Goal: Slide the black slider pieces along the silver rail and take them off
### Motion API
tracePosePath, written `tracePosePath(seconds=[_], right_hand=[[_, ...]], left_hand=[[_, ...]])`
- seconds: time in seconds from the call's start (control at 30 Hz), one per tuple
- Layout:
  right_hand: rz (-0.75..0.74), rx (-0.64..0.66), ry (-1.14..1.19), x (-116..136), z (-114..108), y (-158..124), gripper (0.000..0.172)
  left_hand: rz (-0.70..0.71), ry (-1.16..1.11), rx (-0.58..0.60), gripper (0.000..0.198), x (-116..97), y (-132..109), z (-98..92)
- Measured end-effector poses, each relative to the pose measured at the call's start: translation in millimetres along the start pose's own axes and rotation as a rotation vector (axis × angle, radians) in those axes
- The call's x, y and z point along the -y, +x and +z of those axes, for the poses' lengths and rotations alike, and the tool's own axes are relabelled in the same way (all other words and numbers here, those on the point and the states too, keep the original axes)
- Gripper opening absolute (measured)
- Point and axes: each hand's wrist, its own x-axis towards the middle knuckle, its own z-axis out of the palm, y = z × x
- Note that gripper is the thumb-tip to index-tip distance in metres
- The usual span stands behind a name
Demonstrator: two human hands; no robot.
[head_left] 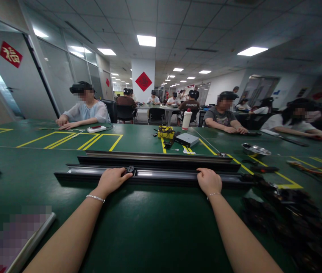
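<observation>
Two long black rails lie across the green table. The nearer rail [163, 177] has a glossy channel along its length, and the farther rail [161, 158] runs parallel behind it. My left hand [113, 180] is closed on the near rail left of its middle, with thumb and fingers at a small black socket-like piece [130, 170] seated in the channel. On the right part of the same rail, my right hand [210, 181] is closed over its near edge, fingers curled.
Black parts [286, 216] are piled at the right, near a metal bowl [256, 149]. Behind the rails stand a grey box [186, 139], a yellow item [166, 132] and a white bottle [186, 119]. People sit across the table. A pixelated flat object [16, 239] lies front left.
</observation>
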Motion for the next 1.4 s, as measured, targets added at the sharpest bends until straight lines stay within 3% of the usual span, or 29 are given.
tracePosePath(seconds=[0.73, 1.2, 1.4], right_hand=[[-0.003, -0.004, 0.005, 0, 0, -1, 0.038], [0.002, -0.011, 0.010, 0, 0, -1, 0.038], [-0.001, -0.014, 0.016, 0, 1, 0, 0.038]], left_hand=[[0.169, -0.006, 0.030, 0.041, -13, -1, 3.1], [0.367, 0.100, -0.039, 0.045, -19, 0, 13.4], [0.382, 0.114, -0.063, 0.040, -25, -2, 14.4]])
